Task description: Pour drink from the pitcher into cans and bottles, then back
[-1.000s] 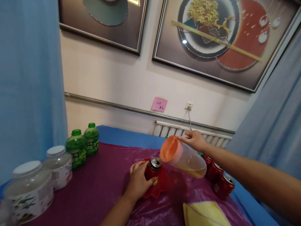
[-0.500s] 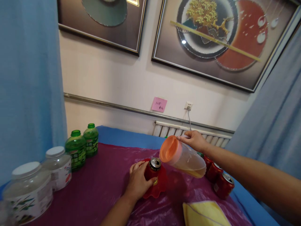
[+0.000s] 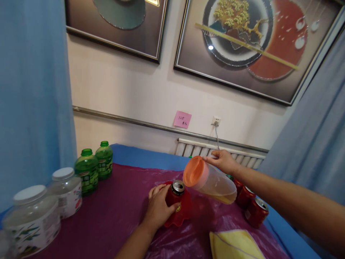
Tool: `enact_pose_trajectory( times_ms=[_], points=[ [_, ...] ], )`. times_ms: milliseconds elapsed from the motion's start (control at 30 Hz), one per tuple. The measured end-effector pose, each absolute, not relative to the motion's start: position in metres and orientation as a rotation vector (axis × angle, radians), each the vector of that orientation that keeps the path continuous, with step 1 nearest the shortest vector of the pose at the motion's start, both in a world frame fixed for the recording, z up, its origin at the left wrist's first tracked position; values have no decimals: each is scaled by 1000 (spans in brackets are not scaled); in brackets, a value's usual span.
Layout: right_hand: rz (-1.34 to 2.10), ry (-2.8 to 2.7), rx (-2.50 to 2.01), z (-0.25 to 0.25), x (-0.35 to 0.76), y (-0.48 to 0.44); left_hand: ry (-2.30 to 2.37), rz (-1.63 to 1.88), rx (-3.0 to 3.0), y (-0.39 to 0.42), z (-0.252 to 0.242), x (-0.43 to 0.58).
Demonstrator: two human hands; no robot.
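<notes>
My left hand (image 3: 159,208) is wrapped round a red drink can (image 3: 175,194), upright with its top opening showing. Under the can lies a red dish with a wavy rim (image 3: 176,220). My right hand (image 3: 223,162) grips a clear plastic pitcher (image 3: 215,181) from behind; its handle is hidden. The pitcher is tilted to the left, its orange lid (image 3: 196,172) close beside the can's top. Some yellowish liquid (image 3: 222,197) lies along the pitcher's lower side. I cannot make out any stream between pitcher and can.
Several red cans (image 3: 256,213) stand at the right. A folded yellow cloth (image 3: 237,244) lies at the front. On the left stand two green bottles (image 3: 86,172) and white-lidded jars (image 3: 35,219). A purple plastic sheet (image 3: 113,216) covers the table; a radiator (image 3: 185,148) is behind.
</notes>
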State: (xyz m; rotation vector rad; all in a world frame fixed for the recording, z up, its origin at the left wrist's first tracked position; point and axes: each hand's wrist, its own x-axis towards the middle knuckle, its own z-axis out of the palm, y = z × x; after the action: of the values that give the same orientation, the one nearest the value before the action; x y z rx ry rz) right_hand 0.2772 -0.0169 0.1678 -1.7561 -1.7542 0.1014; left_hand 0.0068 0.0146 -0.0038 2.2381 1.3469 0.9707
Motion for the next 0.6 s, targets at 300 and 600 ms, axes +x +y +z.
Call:
enact_pose_trajectory(
  times_ms=[300, 600],
  points=[
    [115, -1756, -1755, 167, 280, -17, 1351, 962, 2232, 14, 0, 7],
    [116, -1750, -1759, 169, 279, -17, 1349, 953, 2233, 14, -1, 7]
  ],
)
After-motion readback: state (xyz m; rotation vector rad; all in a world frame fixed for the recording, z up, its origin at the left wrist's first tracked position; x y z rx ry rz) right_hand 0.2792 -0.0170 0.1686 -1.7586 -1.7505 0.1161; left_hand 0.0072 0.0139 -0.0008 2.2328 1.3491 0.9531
